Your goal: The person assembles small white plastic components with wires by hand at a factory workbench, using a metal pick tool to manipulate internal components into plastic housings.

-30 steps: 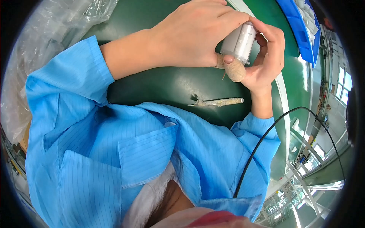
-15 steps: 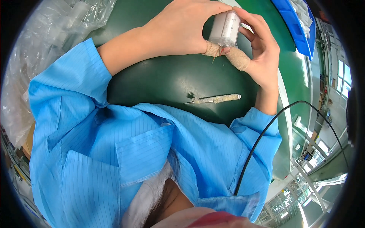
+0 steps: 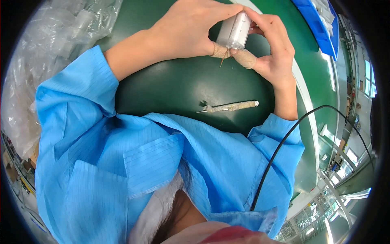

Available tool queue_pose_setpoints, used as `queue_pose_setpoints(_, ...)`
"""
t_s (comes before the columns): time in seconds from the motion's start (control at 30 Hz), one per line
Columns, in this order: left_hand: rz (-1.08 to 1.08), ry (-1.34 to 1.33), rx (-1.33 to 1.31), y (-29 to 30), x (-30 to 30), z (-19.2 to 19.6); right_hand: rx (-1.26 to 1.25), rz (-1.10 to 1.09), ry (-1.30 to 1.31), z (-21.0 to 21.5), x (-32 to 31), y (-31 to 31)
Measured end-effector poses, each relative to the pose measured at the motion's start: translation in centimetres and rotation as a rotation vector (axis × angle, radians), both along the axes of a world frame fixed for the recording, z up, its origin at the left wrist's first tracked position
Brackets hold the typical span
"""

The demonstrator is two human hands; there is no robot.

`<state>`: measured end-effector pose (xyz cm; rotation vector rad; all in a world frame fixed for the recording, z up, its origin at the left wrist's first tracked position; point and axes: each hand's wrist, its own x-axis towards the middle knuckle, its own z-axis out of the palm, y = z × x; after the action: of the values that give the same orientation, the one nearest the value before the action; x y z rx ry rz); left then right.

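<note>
A white block-shaped part with a clear casing (image 3: 235,30) is held up between both hands above the dark green table top. Thin reddish wires hang from its near end. My left hand (image 3: 185,28) grips its left side, index finger on the far end and taped thumb at the near end. From the right, my right hand (image 3: 274,49) closes on it in the same way, its thumb also wrapped in tan tape. Nearer to me on the table lies a slim metal tool with a tape-wrapped handle (image 3: 231,106), touched by neither hand.
Clear plastic bags (image 3: 61,44) are heaped at the left. A blue bin (image 3: 317,28) with white parts stands at the far right, beyond the table's pale edge strip (image 3: 304,91). A black cable (image 3: 280,144) arcs past my right sleeve.
Both hands and the white part have shifted slightly left, and the part leans a little more. The tape-wrapped tool lies as before.
</note>
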<state>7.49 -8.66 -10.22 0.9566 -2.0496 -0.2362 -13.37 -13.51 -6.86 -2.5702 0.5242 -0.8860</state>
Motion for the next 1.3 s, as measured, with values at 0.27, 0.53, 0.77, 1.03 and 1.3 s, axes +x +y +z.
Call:
queue_pose_setpoints(0.27,0.039,0.191,0.471,-0.2,-1.2,-0.2,0.604,-0.14,-0.223,-2.8,0.5,-0.8)
queue_pose_setpoints(0.53,0.206,0.097,0.053,-1.0,0.8,0.7,-0.173,-0.525,-0.168,2.7,-3.7,-4.7)
queue_pose_setpoints(0.77,1.126,-0.452,-0.001,-0.8,14.2,6.3,0.094,-0.273,-0.078,0.4,-0.9,-0.2)
queue_pose_setpoints(1.03,1.078,-0.604,0.309,0.7,18.0,3.2,0.354,-0.276,-0.013,-2.0,0.8,-1.1)
queue_pose_setpoints(1.3,0.633,-0.398,0.17,3.5,9.2,2.5,0.319,-0.222,-0.01,-2.1,0.3,-1.2)
